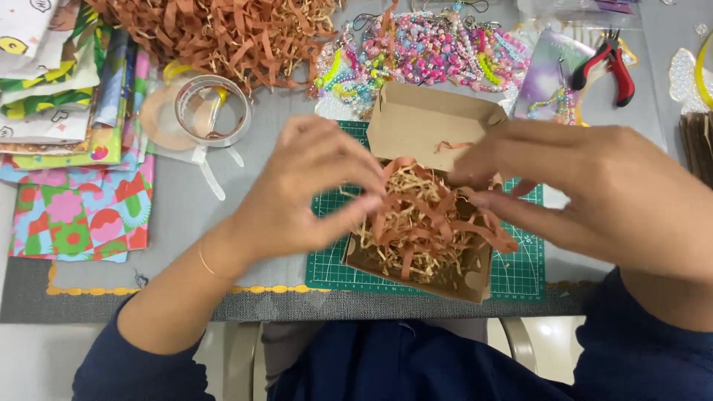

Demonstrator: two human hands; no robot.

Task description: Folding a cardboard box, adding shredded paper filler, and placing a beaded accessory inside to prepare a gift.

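A small brown cardboard box (416, 122) with its lid flipped back sits on a green cutting mat (520, 275). It is filled with brown and tan shredded paper (423, 223). My left hand (312, 186) hovers at the box's left edge, fingers curled toward the shreds. My right hand (594, 193) reaches over the box's right side, fingertips pinching or touching the strands; whether either hand grips any is blurred.
A heap of brown paper shred (230, 33) lies at the back, beside colourful beaded chains (431, 52). A clear tape roll (212, 111) sits at back left near patterned paper sheets (82, 208). Red-handled pliers (613, 67) rest at back right.
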